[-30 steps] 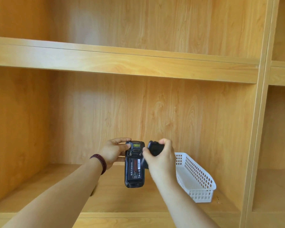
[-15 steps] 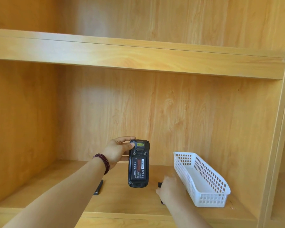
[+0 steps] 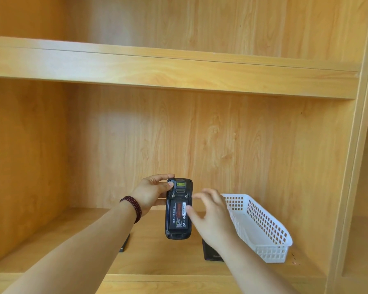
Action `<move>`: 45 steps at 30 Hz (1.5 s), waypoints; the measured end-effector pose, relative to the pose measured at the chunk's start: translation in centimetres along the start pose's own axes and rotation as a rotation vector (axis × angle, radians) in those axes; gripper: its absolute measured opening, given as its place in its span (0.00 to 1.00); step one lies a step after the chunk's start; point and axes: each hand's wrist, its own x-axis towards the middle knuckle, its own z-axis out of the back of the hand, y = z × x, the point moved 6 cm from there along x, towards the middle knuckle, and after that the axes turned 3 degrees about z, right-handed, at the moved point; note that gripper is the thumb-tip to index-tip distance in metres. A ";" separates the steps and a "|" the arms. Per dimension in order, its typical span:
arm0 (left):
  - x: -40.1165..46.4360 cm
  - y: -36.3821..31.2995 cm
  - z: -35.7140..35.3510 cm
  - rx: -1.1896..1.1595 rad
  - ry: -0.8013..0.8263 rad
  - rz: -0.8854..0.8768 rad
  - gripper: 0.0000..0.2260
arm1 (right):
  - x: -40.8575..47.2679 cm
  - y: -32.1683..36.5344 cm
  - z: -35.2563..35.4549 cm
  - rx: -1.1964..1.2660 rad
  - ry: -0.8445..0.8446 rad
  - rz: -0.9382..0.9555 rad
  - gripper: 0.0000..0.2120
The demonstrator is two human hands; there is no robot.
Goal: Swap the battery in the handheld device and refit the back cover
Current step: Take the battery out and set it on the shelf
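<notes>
My left hand holds a black handheld device upright by its top left edge, back side facing me. The back cover is off, and a battery with a red-and-white label sits in the open bay. My right hand is just right of the device, fingers spread, thumb tip touching the battery's right edge, holding nothing. A black flat piece, the back cover, lies on the wooden shelf below my right wrist. Another dark flat item lies on the shelf, half hidden behind my left forearm.
A white perforated plastic basket stands at the right of the shelf, against the back wall. A higher shelf board runs overhead. A vertical divider bounds the bay on the right.
My right hand put the black cover down on the shelf, then rose back up, empty, to the device's right side. The left hand kept the device in place.
</notes>
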 end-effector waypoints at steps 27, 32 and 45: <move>-1.0 -0.4 -0.2 0.018 -0.022 0.007 0.11 | -0.7 4.0 -0.9 -0.422 0.241 0.414 0.35; -0.9 -0.1 -0.1 0.032 -0.012 0.024 0.11 | -1.0 4.1 -1.0 -0.521 0.245 0.573 0.35; -1.1 -0.6 -0.8 0.032 0.002 0.018 0.10 | -1.7 3.3 -1.2 -0.555 0.172 0.595 0.29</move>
